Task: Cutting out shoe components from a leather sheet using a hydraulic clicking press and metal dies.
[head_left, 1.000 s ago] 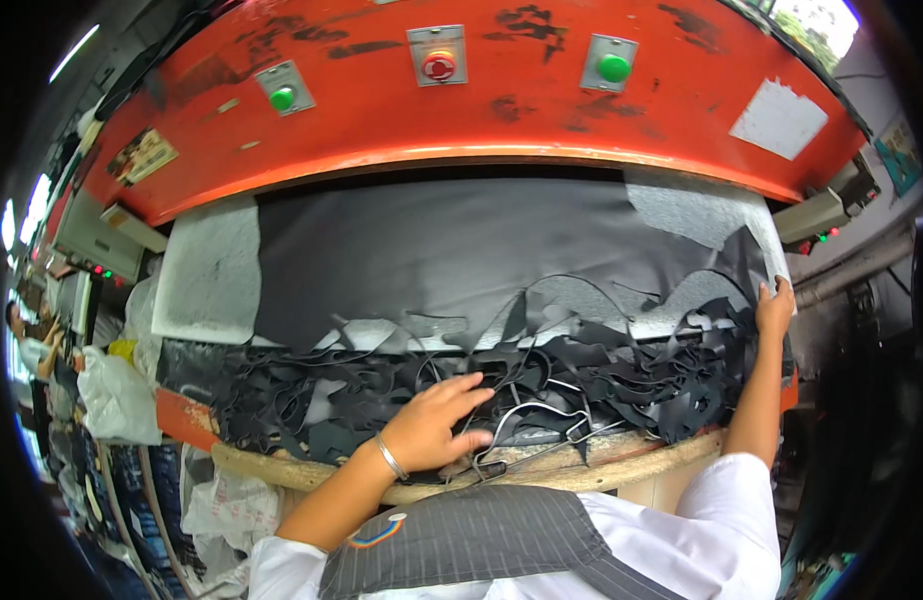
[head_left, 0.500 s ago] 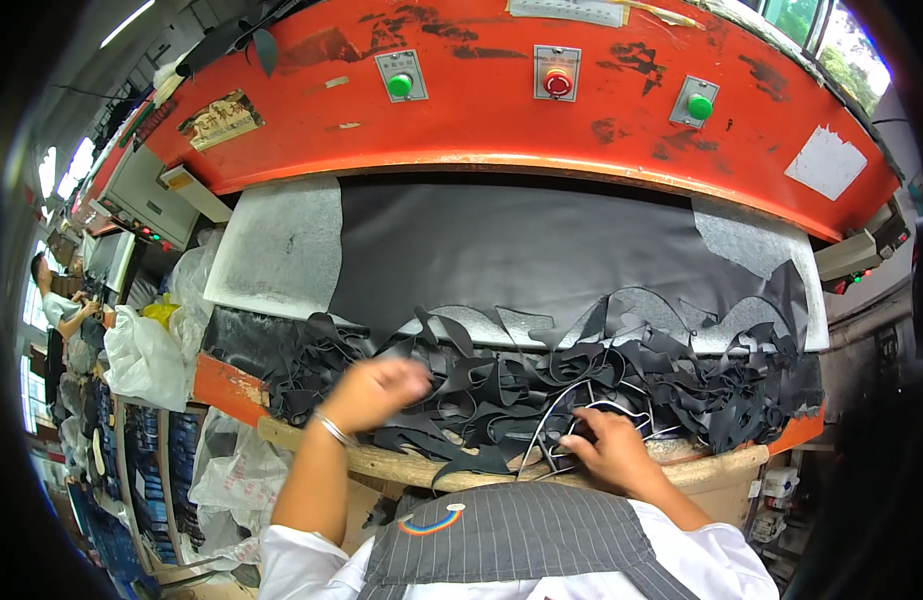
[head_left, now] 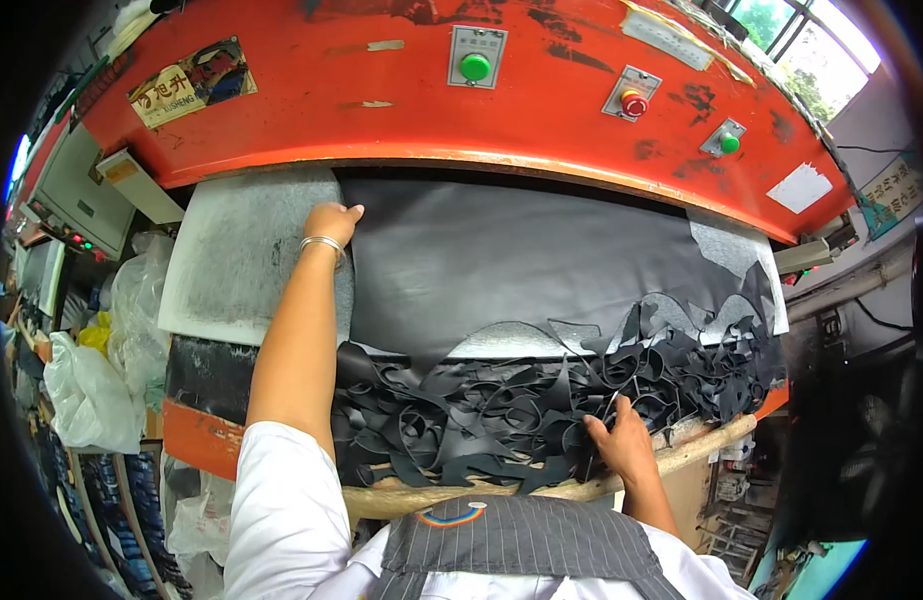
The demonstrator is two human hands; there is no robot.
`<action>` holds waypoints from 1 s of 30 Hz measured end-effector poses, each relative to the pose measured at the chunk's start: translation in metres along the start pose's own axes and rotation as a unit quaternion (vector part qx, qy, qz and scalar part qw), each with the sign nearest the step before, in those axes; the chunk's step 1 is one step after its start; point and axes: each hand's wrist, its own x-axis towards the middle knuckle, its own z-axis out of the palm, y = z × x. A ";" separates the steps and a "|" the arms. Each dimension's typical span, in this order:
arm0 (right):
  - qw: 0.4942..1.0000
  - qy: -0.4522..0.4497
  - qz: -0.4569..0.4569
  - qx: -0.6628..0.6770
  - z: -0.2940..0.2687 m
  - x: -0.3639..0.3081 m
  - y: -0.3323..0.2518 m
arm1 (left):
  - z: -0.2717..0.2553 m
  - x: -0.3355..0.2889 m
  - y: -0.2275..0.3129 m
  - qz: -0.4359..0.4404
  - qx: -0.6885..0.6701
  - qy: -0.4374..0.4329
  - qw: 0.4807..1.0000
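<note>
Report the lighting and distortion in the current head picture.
Head view: the red machine looks bowed by fisheye distortion; the window glares, partly washed out; a soft sheen lies on the black sheet; corners fall to black.

Worn on the person's head, looking down from close above the dark grey striped cloth apron (head_left: pixel 541 540). Facing forward over the smooth black sheet (head_left: pixel 501 260) to the big orange-red metal machine front (head_left: pixel 321 120). Seeing very wide and round, bending straight edges near the rim.
</note>
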 end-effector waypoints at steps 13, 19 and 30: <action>0.797 0.261 0.127 0.529 -0.041 -0.116 0.050 | 0.013 -0.033 -0.008 0.379 0.282 0.192 0.860; 0.914 0.250 -0.127 0.292 -0.038 -0.101 -0.020 | 0.043 -0.080 -0.018 0.483 0.281 -0.116 0.821; 0.829 0.051 -0.547 -0.110 -0.005 0.080 -0.179 | -0.012 -0.119 -0.109 0.426 0.202 0.018 0.881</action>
